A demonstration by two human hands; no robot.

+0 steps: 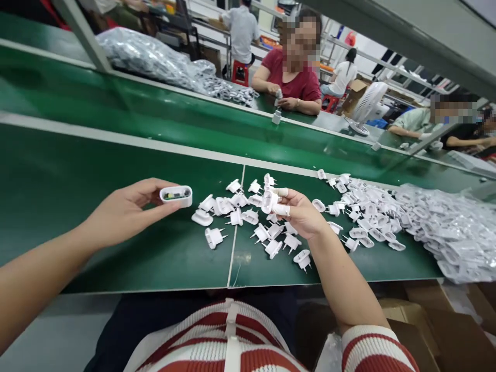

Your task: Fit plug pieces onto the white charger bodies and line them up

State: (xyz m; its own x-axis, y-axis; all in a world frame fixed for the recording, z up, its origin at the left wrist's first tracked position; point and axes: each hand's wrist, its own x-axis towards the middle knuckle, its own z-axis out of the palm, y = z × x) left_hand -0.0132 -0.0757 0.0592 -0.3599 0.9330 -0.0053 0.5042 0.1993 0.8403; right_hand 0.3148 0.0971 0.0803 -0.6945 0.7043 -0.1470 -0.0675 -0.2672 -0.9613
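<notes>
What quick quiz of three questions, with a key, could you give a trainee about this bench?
1. True or false: the left hand is empty.
2. What is worn on the right hand, which holds a plug? A: a black glove; B: white finger covers; C: a wristwatch.
3. Fill in: seen from the person's seat, the near bag lies to the ____ of that plug.

Key: 1 false, it holds a case with electronics inside; 2 B; 3 right.

Left hand [129, 209] holds a casing [176, 197], right hand [304, 213] a plug [267, 201].
</notes>
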